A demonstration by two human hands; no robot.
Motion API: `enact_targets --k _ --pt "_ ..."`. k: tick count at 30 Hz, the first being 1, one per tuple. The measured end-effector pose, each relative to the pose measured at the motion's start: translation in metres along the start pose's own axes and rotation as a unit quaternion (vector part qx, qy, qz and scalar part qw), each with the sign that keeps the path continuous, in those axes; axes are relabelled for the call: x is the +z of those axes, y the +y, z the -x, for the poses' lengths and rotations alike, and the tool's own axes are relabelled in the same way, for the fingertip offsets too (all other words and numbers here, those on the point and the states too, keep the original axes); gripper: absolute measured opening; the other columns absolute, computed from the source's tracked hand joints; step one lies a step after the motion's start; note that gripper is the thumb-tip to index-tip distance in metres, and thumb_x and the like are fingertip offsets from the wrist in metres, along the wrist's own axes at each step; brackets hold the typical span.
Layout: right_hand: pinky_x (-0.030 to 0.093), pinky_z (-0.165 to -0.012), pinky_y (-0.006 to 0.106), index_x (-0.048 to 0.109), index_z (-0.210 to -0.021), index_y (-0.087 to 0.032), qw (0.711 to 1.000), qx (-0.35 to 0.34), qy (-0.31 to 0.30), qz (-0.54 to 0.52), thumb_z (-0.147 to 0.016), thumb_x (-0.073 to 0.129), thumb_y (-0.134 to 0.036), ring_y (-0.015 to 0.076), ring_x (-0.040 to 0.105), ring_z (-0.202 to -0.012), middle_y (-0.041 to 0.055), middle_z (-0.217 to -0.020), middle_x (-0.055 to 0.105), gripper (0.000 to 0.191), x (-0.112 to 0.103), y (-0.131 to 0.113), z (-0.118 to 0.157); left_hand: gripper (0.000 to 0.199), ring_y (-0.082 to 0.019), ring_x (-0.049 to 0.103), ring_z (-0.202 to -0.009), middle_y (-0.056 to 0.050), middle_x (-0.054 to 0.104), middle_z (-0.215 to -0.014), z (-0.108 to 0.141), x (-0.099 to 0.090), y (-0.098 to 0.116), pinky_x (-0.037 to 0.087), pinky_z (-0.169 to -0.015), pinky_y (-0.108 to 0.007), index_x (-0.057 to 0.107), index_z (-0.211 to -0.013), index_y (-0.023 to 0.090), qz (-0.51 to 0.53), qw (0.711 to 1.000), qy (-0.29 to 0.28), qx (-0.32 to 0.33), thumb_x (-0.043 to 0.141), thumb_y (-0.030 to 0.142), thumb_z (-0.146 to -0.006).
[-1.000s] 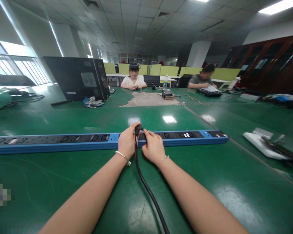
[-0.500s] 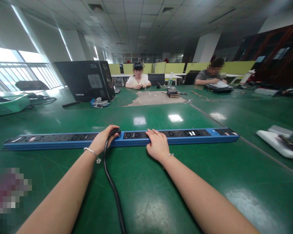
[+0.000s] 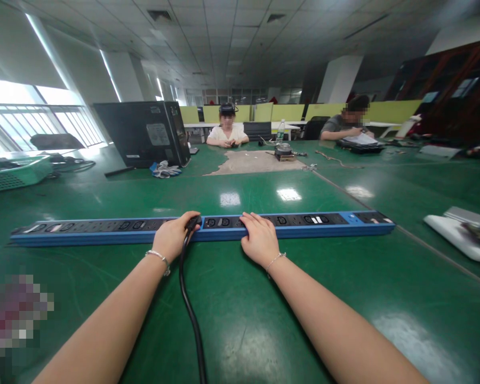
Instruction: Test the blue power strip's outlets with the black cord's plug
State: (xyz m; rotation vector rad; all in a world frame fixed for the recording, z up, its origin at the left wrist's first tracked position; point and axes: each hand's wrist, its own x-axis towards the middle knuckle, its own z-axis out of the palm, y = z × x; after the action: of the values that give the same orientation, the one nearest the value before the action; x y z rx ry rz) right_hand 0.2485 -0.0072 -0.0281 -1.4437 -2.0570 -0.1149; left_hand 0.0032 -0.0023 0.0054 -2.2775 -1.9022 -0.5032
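A long blue power strip [image 3: 224, 233] with black sockets lies across the green table. My left hand [image 3: 175, 234] is closed around a black plug [image 3: 192, 223] at the strip, left of its middle. From the plug a black cable [image 3: 188, 298] runs down toward the bottom edge. Whether the plug sits inside a socket cannot be made out. My right hand [image 3: 261, 239] rests on the strip just right of the middle, its fingers laid over the top face and holding nothing separate.
Behind the strip stand a black computer case [image 3: 144, 133], gloves [image 3: 166, 169] and a small device [image 3: 283, 151]. A green basket [image 3: 20, 175] is at left, a white object [image 3: 456, 234] at right. Two people sit across the table [image 3: 184, 194].
My left hand and the plug have shifted slightly right, and the hand has turned a little. The cable has moved right with them. My right hand stays on the strip.
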Motion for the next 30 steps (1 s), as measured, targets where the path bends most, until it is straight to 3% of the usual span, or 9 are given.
enact_targets --k 7,15,18,21,27,30 --pt "0.026 -0.103 0.038 0.055 -0.12 -0.019 1.0 0.006 0.0 0.003 -0.071 0.047 -0.014 0.019 0.041 -0.124 0.0042 -0.13 0.054 0.05 -0.001 -0.002 0.0 0.039 -0.022 0.066 -0.088 -0.004 0.07 -0.097 0.007 -0.002 0.009 0.046 -0.077 -0.03 0.051 -0.121 0.03 -0.009 0.999 0.036 0.015 0.035 0.047 -0.089" --pt "0.026 -0.103 0.037 0.055 -0.12 -0.02 1.0 0.003 0.008 0.005 -0.071 0.046 -0.014 0.0188 0.041 -0.123 0.0031 -0.13 0.054 0.049 0.0 -0.002 0.0 0.035 -0.022 0.065 -0.087 -0.004 0.07 -0.094 0.005 0.014 0.011 0.045 -0.083 -0.031 0.054 -0.113 0.025 0.049 0.995 0.082 0.009 0.041 0.045 -0.088" --pt "0.026 -0.103 0.037 0.055 -0.12 -0.02 1.0 0.0 0.009 0.007 -0.072 0.046 -0.014 0.0185 0.041 -0.123 0.0031 -0.13 0.054 0.049 0.0 -0.002 0.0 0.036 -0.02 0.064 -0.089 -0.004 0.067 -0.104 0.003 0.008 0.008 0.046 -0.081 -0.029 0.052 -0.116 0.024 0.132 0.976 0.164 -0.053 0.041 0.044 -0.088" --pt "0.026 -0.103 0.037 0.055 -0.12 -0.02 1.0 -0.001 0.002 0.008 -0.072 0.047 -0.014 0.0187 0.041 -0.124 0.0036 -0.13 0.054 0.049 -0.001 -0.002 0.0 0.039 -0.02 0.062 -0.091 -0.003 0.065 -0.11 0.002 -0.004 -0.009 0.046 -0.08 -0.03 0.052 -0.117 0.025 0.168 0.945 0.247 -0.133 0.042 0.046 -0.086" --pt "0.027 -0.102 0.037 0.056 -0.12 -0.02 1.0 -0.004 0.004 0.011 -0.073 0.046 -0.014 0.019 0.042 -0.123 0.0037 -0.13 0.054 0.048 -0.001 -0.001 0.0 0.038 -0.021 0.062 -0.091 -0.002 0.066 -0.105 0.01 -0.008 -0.082 0.048 -0.081 -0.031 0.058 -0.112 0.026 0.15 0.953 0.191 -0.178 0.048 0.045 -0.081" --pt "0.027 -0.102 0.037 0.056 -0.119 -0.02 1.0 -0.004 0.007 0.011 -0.072 0.046 -0.014 0.0196 0.042 -0.123 0.0035 -0.13 0.054 0.048 -0.001 0.0 0.0 0.037 -0.022 0.062 -0.094 -0.002 0.067 -0.104 0.014 -0.004 -0.104 0.048 -0.084 -0.033 0.059 -0.11 0.027 0.132 0.965 0.151 -0.17 0.047 0.044 -0.08"
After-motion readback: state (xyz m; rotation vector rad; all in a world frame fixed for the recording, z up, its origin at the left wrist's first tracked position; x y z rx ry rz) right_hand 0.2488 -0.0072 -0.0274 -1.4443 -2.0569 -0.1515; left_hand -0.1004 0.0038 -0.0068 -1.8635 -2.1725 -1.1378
